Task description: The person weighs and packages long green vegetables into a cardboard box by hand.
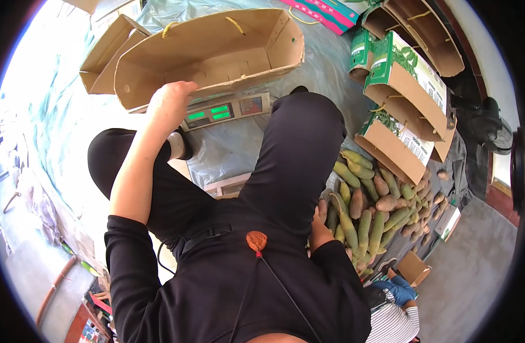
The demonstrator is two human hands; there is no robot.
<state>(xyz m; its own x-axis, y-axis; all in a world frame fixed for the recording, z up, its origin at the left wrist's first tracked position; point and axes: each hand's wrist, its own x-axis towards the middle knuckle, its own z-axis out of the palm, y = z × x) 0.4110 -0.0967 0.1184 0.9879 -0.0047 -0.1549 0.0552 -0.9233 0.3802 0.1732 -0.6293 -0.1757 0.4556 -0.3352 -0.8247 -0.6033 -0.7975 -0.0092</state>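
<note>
My left hand (170, 103) reaches forward and holds the near rim of an open brown cardboard box (216, 48) with yellow cord handles. The box rests on an electronic scale (228, 111) with green lit displays. My right hand (319, 227) is low beside my right leg, mostly hidden behind it. It sits at the edge of a pile of long green and brown root vegetables (371, 206); whether it holds one is hidden. My black-trousered legs fill the middle of the view.
Several empty green-and-white cartons (405, 91) stand to the right of the pile. More brown boxes (102, 57) lie left of the scale on plastic sheeting. Another person's blue-gloved hand (396, 288) and striped sleeve are at the lower right. A black fan (494, 131) stands at the far right.
</note>
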